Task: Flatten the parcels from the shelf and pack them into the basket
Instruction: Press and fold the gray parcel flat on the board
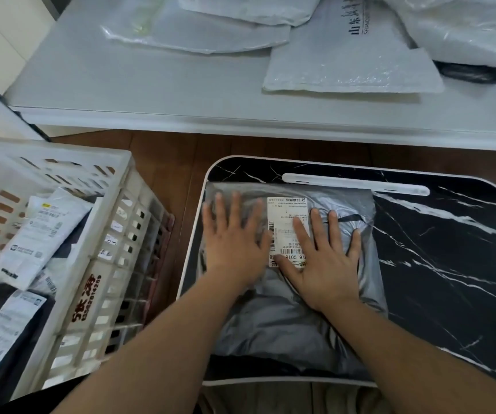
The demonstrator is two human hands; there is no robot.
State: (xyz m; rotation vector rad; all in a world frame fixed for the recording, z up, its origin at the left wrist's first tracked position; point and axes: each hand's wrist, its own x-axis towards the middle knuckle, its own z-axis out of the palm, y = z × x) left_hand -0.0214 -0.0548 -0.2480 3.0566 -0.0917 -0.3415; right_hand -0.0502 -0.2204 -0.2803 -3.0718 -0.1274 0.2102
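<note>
A white shelf (pixel 151 94) ran across the top of the view, carrying several pale plastic parcels (pixel 351 67) and a dark one (pixel 474 71) at its right end. Below it, on a brown wooden floor (pixel 166 162), stood a black marble-patterned lap table (pixel 450 264) with a white rim. To its left sat a white slatted basket (pixel 112 264), red lettering on its near wall, already holding a few labelled parcels (pixel 37 234). A grey plastic parcel (pixel 285 324) lay flat on the left half of the lap table, a white shipping label (pixel 285 216) on its upper part. The left hand (pixel 234 243) pressed down on the parcel's upper left, fingers straight and spread wide. The right hand (pixel 324 264) pressed beside it, also flat and spread, its index finger and thumb covering part of the label
</note>
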